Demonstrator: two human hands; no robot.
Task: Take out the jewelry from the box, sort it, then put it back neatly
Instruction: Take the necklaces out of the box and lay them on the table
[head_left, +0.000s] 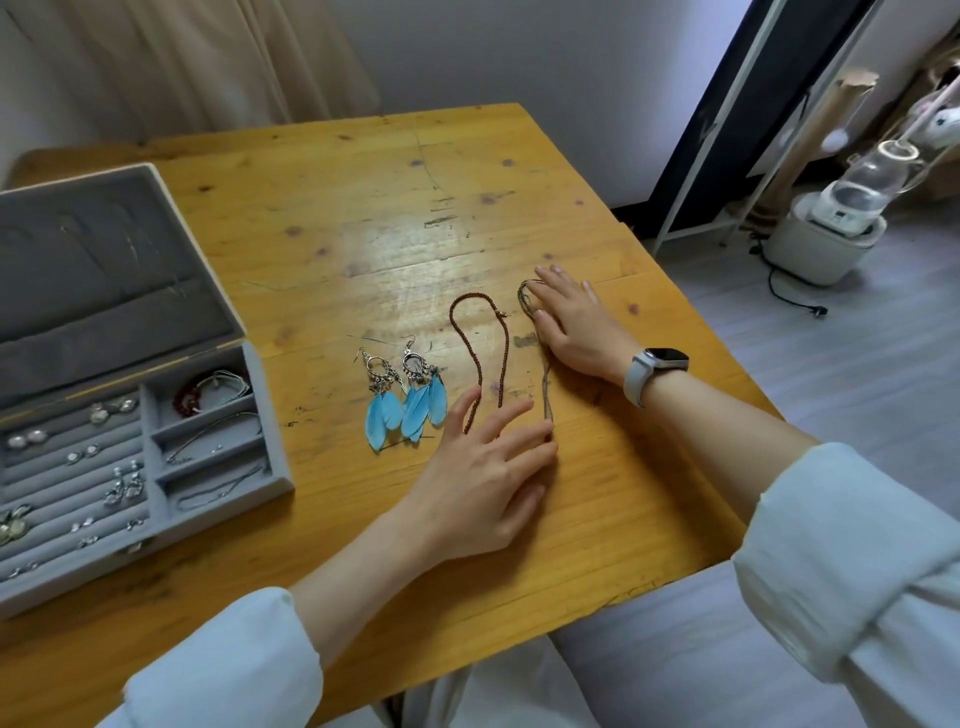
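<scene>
The gray jewelry box (156, 499) sits open on the left part of the wooden bench (363, 218), with its lid (104, 260) leaning back. Small shiny earrings (122, 486) lie in rows in the left side of the box. Its right side has three little rooms, with a red bracelet (189, 397) in the far one and thin chains in the other two.

Just right of the box lie two blue feather earrings (405, 400), side by side on the bench. Right of them lies a brown bead necklace (480, 358), bent into a long loop. Farther from the box lies a thin gray cord necklace (546, 384), stretched out in a line.

The left hand (483, 493) is flat and relaxed, fingers spread, with fingertips touching the near end of the cord and resting by the brown necklace. The right hand (576, 327) is flat too, fingers straight, pressing on the far end of the cord. Neither hand has a closed grip on anything. A watch (657, 366) is on the right wrist. Both arms wear pale sleeves (841, 551).
</scene>
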